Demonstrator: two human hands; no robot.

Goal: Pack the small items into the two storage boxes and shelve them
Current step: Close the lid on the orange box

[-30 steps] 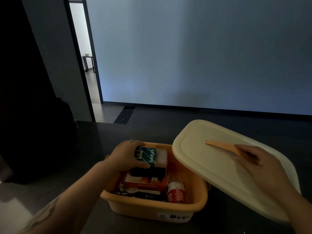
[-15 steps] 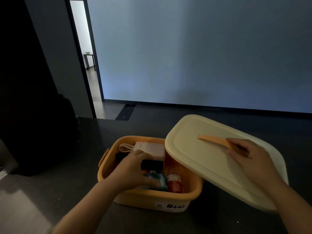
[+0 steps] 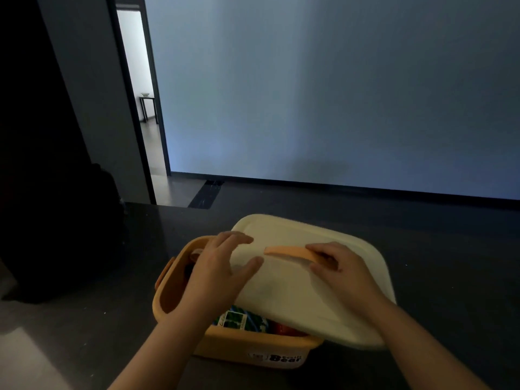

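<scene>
since half a second ago the cream lid (image 3: 295, 288) has swung over the orange storage box (image 3: 180, 288), sitting askew under the splayed, ungripping left hand (image 3: 222, 266) while the right hand (image 3: 340, 266) pinches its orange handle (image 3: 289, 252); likely light, stiff, smooth plastic, best pressed at the corners.

The room is dim, with a broad plain wall (image 3: 323, 88) ahead washed in a cool bluish light and a dark skirting strip (image 3: 351, 188) along its foot. At the left a narrow doorway (image 3: 138, 88) opens onto a brighter space with a pale floor, where a small dark side table (image 3: 148, 108) stands with a bowl on it. In the foreground lies a dark countertop (image 3: 98, 319), and the far left is filled by a black mass (image 3: 56, 220) too shadowed to make out.
</scene>
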